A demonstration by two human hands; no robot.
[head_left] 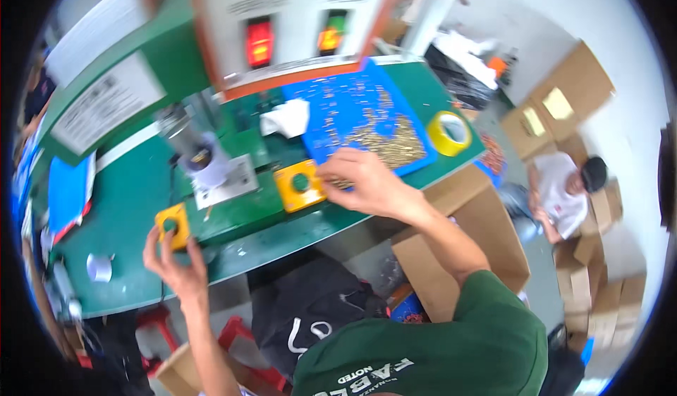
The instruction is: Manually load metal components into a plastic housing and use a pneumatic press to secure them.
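Observation:
My left hand [173, 260] grips the small yellow button box [173, 224] at the near left of the green press table [127, 205]. My right hand [361, 179] rests with curled fingers beside the right yellow button box [299, 184] and at the near edge of the blue tray [367, 117], touching small brass parts [395, 145] heaped there. Whether it holds any is hidden. Between the two boxes stands the metal press head [194, 142] over a grey plate [229, 182].
A white control box with a red lamp [259, 42] and an orange-green lamp [331, 35] rises behind. A yellow tape roll [449, 132] lies at the table's right end. Cardboard boxes [465, 241] stand to my right, where another person [564, 188] sits. A black bag [310, 311] lies below.

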